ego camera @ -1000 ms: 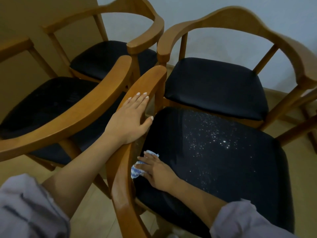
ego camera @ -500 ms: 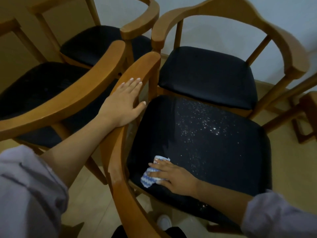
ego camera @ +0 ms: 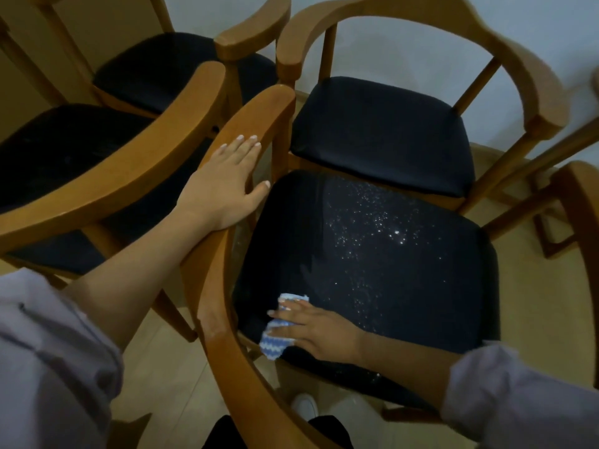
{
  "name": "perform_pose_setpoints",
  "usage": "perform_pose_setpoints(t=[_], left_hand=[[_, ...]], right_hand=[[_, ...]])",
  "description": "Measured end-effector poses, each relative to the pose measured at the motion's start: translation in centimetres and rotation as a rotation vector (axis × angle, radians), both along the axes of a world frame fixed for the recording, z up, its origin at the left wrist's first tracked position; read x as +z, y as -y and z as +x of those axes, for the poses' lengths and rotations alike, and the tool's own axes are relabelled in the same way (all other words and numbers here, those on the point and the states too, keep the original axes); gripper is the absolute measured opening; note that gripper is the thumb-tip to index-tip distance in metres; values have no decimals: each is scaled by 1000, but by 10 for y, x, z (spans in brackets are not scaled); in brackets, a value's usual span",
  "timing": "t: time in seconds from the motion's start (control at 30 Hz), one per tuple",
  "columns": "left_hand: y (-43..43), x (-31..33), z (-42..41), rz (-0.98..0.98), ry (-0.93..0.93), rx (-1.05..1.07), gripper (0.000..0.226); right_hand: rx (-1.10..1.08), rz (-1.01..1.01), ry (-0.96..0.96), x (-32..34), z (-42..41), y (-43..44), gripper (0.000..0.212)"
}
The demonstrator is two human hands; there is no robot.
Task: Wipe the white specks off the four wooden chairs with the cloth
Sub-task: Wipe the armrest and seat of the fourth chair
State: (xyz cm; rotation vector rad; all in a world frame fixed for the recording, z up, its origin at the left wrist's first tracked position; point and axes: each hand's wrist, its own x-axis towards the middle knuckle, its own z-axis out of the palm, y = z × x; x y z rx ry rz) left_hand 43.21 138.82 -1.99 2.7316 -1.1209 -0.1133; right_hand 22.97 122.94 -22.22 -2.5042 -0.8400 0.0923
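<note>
Four wooden chairs with black seats stand close together. The nearest chair's seat [ego camera: 405, 286] carries white specks [ego camera: 379, 222] across its middle and far part. My right hand [ego camera: 319, 328] lies flat on a blue-and-white cloth [ego camera: 275, 343] at the seat's near left corner, fingers straight and pressing the cloth down. My left hand [ego camera: 227, 179] rests on this chair's curved wooden armrest [ego camera: 256, 121], fingers straight along the top and thumb hooked over the inner side. The other three seats, far right [ego camera: 382, 131], far left [ego camera: 155, 69] and left [ego camera: 64, 157], show no clear specks.
The left chair's armrest [ego camera: 123, 170] runs right beside my left forearm. Another wooden piece of furniture [ego camera: 580, 205] stands at the right edge. A pale wall is behind the chairs, beige floor below, and a white shoe [ego camera: 304, 405] shows under the near chair.
My right hand has slid the cloth along the seat's left side toward the front edge. The left hand stayed on the armrest. The view shifted slightly.
</note>
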Motion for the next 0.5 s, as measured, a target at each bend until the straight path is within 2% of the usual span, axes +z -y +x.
perform_pose_setpoints(t=[0.17, 0.3, 0.5], left_hand=[[-1, -1, 0, -17, -15, 1, 80], [-1, -2, 0, -25, -9, 10, 79], [-1, -1, 0, -26, 5, 1, 65]], right_hand=[[26, 26, -84, 5, 31, -25, 47], [17, 85, -101, 1, 30, -23, 42], [7, 110, -59, 0, 20, -17, 43]])
